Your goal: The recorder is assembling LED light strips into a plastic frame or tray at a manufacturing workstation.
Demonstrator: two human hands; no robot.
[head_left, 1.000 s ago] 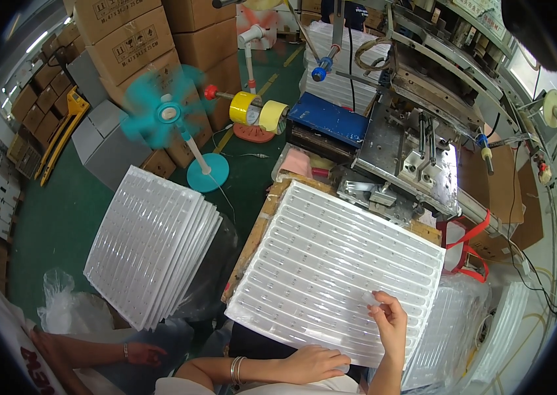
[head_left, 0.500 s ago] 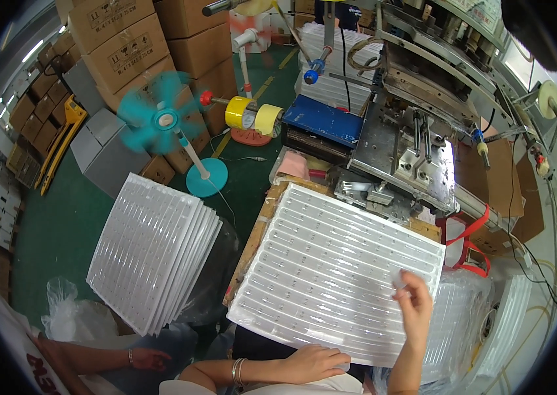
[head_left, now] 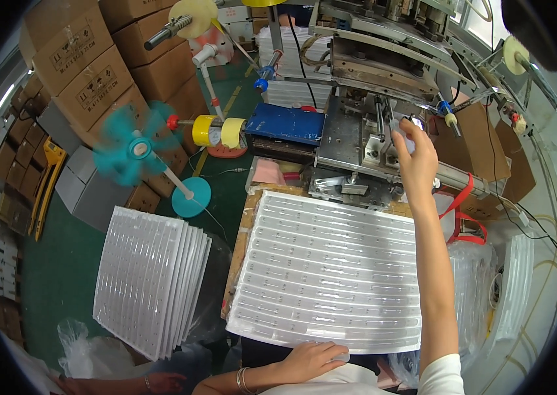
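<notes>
Head view: a clear piece (head_left: 395,126) is seen pinched at the fingertips of the right hand (head_left: 405,133), with the thumb and the index finger closed on it. The piece is located over the press bed (head_left: 344,128), just beside the upright rods (head_left: 379,113) in the picture; whether the rods are touched cannot be told. By comparison, the left hand (head_left: 311,362) is placed well apart, at the near edge of the tray (head_left: 331,273), so the right hand is recorded as nearer to the bed. The metal block (head_left: 374,149) is found nearward of the piece and slightly to its left. The piece is pointed away from the wearer, its long axis judged to run roughly near to far; its far end is not clearly resolved.

A second piece (head_left: 340,357) is shown at the left fingertips, partly covered by the curled fingers, and is judged to be held. The tray is laid flat on the tabletop (head_left: 238,260), its long axis and its rows directed left to right. A tray stack (head_left: 140,280) is noted to the left, tilted.
</notes>
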